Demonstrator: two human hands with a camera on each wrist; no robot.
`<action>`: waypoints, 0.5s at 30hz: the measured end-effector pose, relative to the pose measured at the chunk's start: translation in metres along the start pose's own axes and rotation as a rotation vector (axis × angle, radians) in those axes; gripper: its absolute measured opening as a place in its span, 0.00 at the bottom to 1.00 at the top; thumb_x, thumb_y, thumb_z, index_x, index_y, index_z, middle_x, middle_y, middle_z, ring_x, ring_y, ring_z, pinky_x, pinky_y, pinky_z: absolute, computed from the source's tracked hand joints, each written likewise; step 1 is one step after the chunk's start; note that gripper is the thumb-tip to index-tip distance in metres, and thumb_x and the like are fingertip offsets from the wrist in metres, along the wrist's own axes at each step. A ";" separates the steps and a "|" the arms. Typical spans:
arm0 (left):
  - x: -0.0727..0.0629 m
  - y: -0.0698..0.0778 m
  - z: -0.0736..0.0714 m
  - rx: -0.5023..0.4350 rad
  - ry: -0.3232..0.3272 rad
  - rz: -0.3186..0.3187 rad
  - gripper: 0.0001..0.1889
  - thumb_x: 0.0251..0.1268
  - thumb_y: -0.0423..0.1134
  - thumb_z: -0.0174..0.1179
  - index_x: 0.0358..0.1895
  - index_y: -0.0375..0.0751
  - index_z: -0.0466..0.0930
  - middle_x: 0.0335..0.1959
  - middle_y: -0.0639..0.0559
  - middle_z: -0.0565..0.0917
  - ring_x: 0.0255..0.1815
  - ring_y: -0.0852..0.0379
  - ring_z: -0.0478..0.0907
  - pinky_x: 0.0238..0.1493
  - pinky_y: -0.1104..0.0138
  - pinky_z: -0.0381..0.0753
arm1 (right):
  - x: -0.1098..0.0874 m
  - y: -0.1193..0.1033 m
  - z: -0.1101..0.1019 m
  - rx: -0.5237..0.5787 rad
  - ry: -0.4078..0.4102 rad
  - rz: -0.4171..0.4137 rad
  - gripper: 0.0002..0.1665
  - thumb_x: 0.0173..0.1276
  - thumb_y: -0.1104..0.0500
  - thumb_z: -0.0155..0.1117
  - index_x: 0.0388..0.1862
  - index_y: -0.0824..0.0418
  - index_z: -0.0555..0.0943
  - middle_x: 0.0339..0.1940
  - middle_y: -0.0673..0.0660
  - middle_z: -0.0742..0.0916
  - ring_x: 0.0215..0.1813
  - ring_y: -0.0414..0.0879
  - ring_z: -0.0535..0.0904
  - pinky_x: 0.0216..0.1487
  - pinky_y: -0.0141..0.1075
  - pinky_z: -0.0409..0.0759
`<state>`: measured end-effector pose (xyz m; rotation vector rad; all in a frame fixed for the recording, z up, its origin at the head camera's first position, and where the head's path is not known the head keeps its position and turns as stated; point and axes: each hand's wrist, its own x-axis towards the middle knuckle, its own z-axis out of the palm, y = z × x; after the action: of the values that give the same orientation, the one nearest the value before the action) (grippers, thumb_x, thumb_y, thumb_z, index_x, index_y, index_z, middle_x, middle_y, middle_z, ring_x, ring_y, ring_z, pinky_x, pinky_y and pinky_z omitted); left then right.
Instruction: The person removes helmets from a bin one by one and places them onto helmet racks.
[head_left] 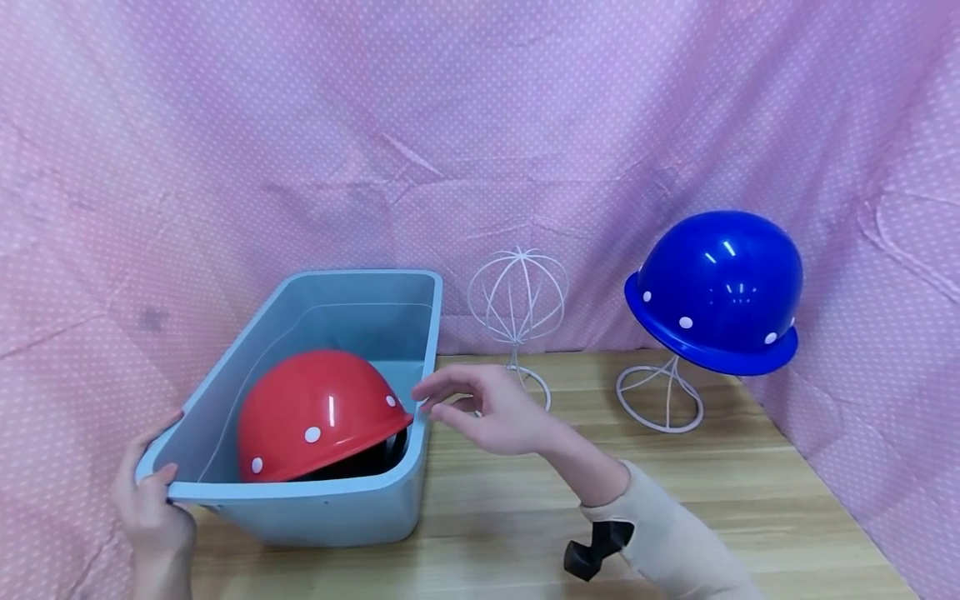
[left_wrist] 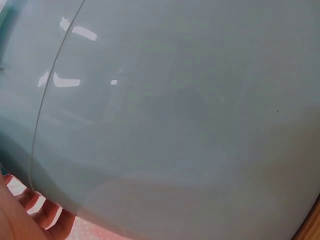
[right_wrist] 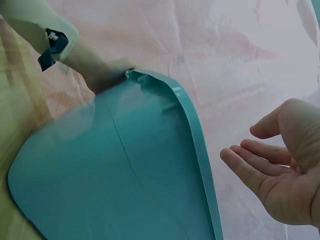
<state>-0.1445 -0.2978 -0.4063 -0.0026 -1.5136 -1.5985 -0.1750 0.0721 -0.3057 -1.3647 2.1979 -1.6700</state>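
A light blue plastic bin (head_left: 337, 515) stands on the left of the table. My left hand (head_left: 156, 512) grips its near left corner, thumb over the rim; in the left wrist view the bin's outer wall (left_wrist: 165, 115) takes up most of the picture. Inside the bin lies a red hard hat (head_left: 322, 400) with white dots, tilted, its dark underside partly showing. My right hand (head_left: 487, 408) hovers at the bin's right rim with its fingers loosely bent. Seen from the right wrist, that hand (right_wrist: 285, 170) holds nothing and is apart from the rim (right_wrist: 195, 130).
A bare white wire stand (head_left: 517, 308) is behind my right hand. Farther right, a blue hard hat (head_left: 720, 283) sits tilted on a second wire stand (head_left: 663, 427). Pink dotted cloth (head_left: 480, 108) hangs behind and along both sides of the wooden table (head_left: 750, 492).
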 end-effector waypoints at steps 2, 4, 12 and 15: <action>0.001 0.001 0.000 0.011 0.002 0.001 0.28 0.49 0.23 0.33 0.53 0.19 0.74 0.48 0.42 0.83 0.45 0.55 0.79 0.43 0.72 0.73 | 0.006 0.000 0.007 -0.051 -0.027 -0.017 0.15 0.66 0.69 0.58 0.51 0.69 0.78 0.46 0.62 0.85 0.45 0.53 0.84 0.47 0.36 0.82; 0.001 0.001 0.000 0.034 0.001 0.005 0.28 0.50 0.23 0.33 0.53 0.19 0.74 0.49 0.42 0.83 0.45 0.55 0.79 0.43 0.72 0.73 | 0.013 0.004 0.013 -0.125 -0.056 -0.047 0.14 0.66 0.66 0.59 0.51 0.65 0.79 0.46 0.58 0.86 0.45 0.44 0.83 0.46 0.32 0.81; 0.001 -0.002 0.001 -0.074 -0.008 0.015 0.28 0.48 0.22 0.32 0.52 0.16 0.73 0.47 0.40 0.83 0.44 0.54 0.80 0.42 0.73 0.74 | 0.038 0.015 0.036 -0.453 -0.203 -0.138 0.16 0.62 0.59 0.65 0.50 0.55 0.81 0.42 0.45 0.83 0.36 0.24 0.75 0.40 0.18 0.75; 0.000 -0.001 0.001 0.009 0.006 -0.010 0.28 0.49 0.23 0.33 0.53 0.20 0.75 0.48 0.43 0.83 0.46 0.55 0.79 0.43 0.73 0.73 | 0.045 0.013 0.043 -0.567 -0.287 -0.138 0.18 0.60 0.57 0.67 0.51 0.53 0.81 0.42 0.45 0.81 0.31 0.27 0.73 0.37 0.16 0.72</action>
<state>-0.1458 -0.2973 -0.4065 0.0147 -1.5179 -1.5982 -0.1879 0.0101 -0.3145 -1.7722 2.5389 -0.8147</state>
